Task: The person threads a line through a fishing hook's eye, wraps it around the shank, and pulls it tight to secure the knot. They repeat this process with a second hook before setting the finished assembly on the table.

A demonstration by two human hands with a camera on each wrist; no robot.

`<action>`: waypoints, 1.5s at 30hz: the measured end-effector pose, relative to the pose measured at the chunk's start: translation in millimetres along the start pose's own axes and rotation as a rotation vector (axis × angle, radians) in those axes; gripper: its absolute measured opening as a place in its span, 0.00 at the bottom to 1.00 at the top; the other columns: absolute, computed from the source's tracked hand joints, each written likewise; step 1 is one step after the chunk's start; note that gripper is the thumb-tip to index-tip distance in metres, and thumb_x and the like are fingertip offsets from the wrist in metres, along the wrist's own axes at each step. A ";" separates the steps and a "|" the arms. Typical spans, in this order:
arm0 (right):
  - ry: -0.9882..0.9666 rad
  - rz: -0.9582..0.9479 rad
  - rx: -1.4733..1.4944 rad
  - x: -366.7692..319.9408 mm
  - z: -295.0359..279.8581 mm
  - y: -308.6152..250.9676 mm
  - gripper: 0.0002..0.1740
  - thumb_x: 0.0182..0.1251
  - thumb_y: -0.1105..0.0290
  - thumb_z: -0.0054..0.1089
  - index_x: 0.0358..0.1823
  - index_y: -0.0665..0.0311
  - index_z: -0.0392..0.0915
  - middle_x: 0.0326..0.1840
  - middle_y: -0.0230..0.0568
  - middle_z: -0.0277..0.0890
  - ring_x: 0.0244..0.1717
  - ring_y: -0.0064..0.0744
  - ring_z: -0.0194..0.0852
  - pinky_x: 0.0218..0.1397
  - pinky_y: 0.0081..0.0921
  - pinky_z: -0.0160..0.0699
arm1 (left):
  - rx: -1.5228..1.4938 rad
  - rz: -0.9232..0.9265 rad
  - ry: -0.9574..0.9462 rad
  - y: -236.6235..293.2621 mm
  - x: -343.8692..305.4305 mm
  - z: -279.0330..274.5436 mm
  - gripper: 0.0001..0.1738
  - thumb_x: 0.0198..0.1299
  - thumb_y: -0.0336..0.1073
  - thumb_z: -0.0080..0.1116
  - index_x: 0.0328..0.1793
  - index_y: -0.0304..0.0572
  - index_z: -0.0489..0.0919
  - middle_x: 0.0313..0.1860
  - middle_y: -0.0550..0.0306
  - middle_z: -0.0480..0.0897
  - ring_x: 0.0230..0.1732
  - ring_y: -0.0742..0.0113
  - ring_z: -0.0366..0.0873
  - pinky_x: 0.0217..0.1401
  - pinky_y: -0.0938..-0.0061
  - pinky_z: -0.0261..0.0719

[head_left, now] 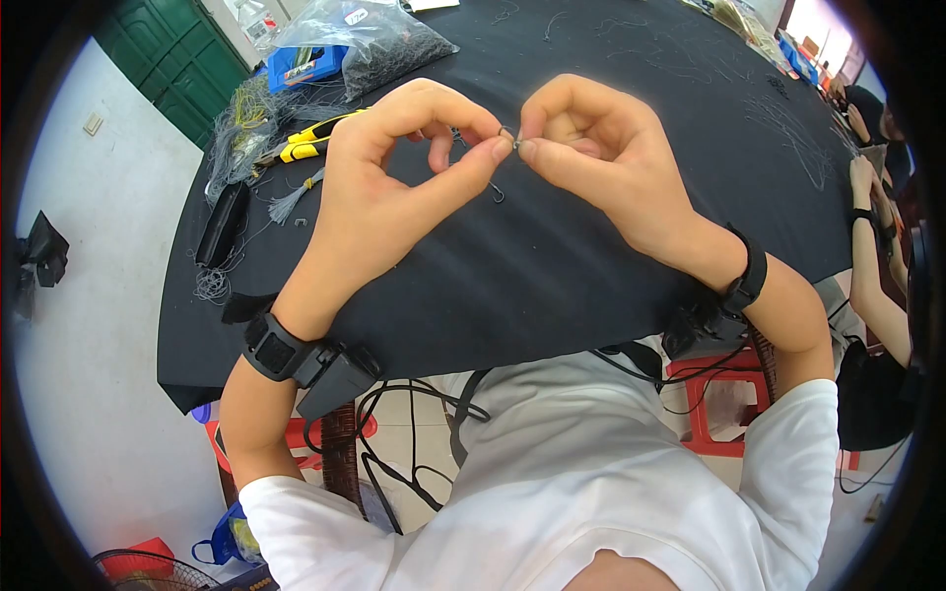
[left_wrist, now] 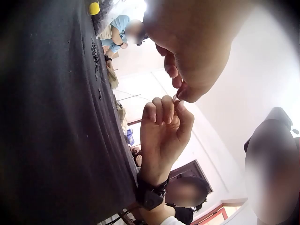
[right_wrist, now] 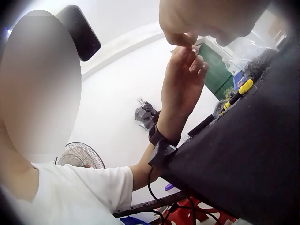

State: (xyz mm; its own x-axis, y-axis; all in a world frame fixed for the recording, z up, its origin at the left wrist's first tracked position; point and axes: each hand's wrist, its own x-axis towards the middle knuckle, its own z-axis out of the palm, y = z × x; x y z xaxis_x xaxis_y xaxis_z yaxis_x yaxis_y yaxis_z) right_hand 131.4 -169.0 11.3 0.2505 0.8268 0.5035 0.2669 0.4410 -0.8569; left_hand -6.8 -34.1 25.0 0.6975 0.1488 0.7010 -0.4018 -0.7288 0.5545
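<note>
Both hands meet over the black-covered table (head_left: 512, 295), fingertips nearly touching. Thumb and index finger of the left hand (head_left: 370, 202) pinch a small dark curved metal piece (head_left: 517, 144); its exact kind I cannot tell. From the other side the right hand (head_left: 641, 167) pinches the same piece between thumb and index finger, its other fingers curled in. Just below the left fingertips shows a small hook (head_left: 499, 195). In the left wrist view the right hand (left_wrist: 161, 131) faces the camera, fingers bent; the right wrist view shows the left hand (right_wrist: 183, 79) raised, the piece mostly hidden by fingertips.
Left on the table are yellow-black pliers (head_left: 305, 148), tangled line (head_left: 241, 118), a grey thread bundle (head_left: 294, 200) and a black case (head_left: 223, 225). Behind stand a blue box (head_left: 307, 69) and a clear bag of dark pieces (head_left: 389, 54). Loose lines (head_left: 793, 138) lie right, near another person's arm (head_left: 872, 266).
</note>
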 end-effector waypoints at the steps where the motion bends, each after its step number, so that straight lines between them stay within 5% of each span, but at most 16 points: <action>1: 0.002 0.004 -0.009 0.1 -0.1 -0.7 0.04 0.55 0.75 0.58 0.32 0.67 0.74 0.17 0.17 0.50 0.19 0.06 0.47 0.22 0.10 0.49 | 0.000 0.004 0.005 -0.3 0.2 0.1 0.04 0.47 0.26 0.63 0.31 0.39 0.80 0.29 0.66 0.79 0.23 0.79 0.65 0.30 0.84 0.64; 5: 0.024 -0.010 -0.035 -0.1 0.1 0.0 0.04 0.55 0.74 0.58 0.32 0.66 0.74 0.17 0.17 0.50 0.19 0.06 0.47 0.22 0.10 0.48 | 0.018 -0.016 -0.049 3.8 -0.4 -2.3 0.04 0.52 0.21 0.60 0.34 0.34 0.77 0.32 0.63 0.75 0.28 0.81 0.65 0.37 0.85 0.63; 8: 0.033 -0.018 0.045 0.3 1.3 2.8 0.04 0.55 0.74 0.57 0.31 0.66 0.75 0.17 0.17 0.51 0.19 0.06 0.47 0.22 0.10 0.48 | 0.026 0.043 0.019 -1.3 1.3 0.3 0.04 0.47 0.25 0.63 0.31 0.38 0.80 0.30 0.64 0.79 0.23 0.79 0.66 0.30 0.84 0.65; 20: 0.010 0.061 0.017 -1.6 1.2 1.7 0.05 0.54 0.72 0.58 0.28 0.65 0.72 0.15 0.16 0.52 0.18 0.06 0.47 0.21 0.11 0.47 | 0.072 0.072 -0.024 2.8 0.0 3.1 0.06 0.46 0.24 0.63 0.31 0.38 0.80 0.29 0.63 0.78 0.23 0.78 0.65 0.29 0.84 0.65; 23: -0.047 0.076 -0.032 -3.9 -0.8 -0.1 0.04 0.60 0.72 0.54 0.31 0.64 0.71 0.23 0.20 0.63 0.21 0.06 0.48 0.24 0.10 0.45 | 0.075 0.082 -0.025 2.7 0.1 3.9 0.06 0.45 0.24 0.63 0.31 0.38 0.80 0.29 0.63 0.78 0.23 0.78 0.65 0.28 0.84 0.64; 32: -0.027 0.034 0.111 -0.7 -1.0 5.3 0.05 0.58 0.73 0.56 0.35 0.66 0.73 0.21 0.21 0.65 0.21 0.05 0.56 0.23 0.09 0.53 | 0.018 0.031 0.017 0.1 -0.1 3.4 0.04 0.47 0.25 0.62 0.31 0.38 0.80 0.29 0.64 0.79 0.23 0.79 0.65 0.30 0.84 0.64; 45: 0.038 -0.004 0.056 -2.1 1.3 1.0 0.03 0.57 0.74 0.56 0.32 0.66 0.74 0.16 0.17 0.58 0.18 0.05 0.49 0.22 0.09 0.48 | -0.073 -0.035 0.017 -0.6 -0.6 2.5 0.03 0.50 0.27 0.61 0.32 0.37 0.80 0.28 0.66 0.79 0.25 0.81 0.65 0.34 0.85 0.64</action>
State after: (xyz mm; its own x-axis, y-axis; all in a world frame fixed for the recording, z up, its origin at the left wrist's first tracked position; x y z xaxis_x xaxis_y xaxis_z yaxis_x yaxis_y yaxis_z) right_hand 129.9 -169.9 9.2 0.2847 0.8120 0.5095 0.2156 0.4636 -0.8594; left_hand -5.4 -35.5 23.2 0.7019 0.1853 0.6877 -0.4200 -0.6722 0.6098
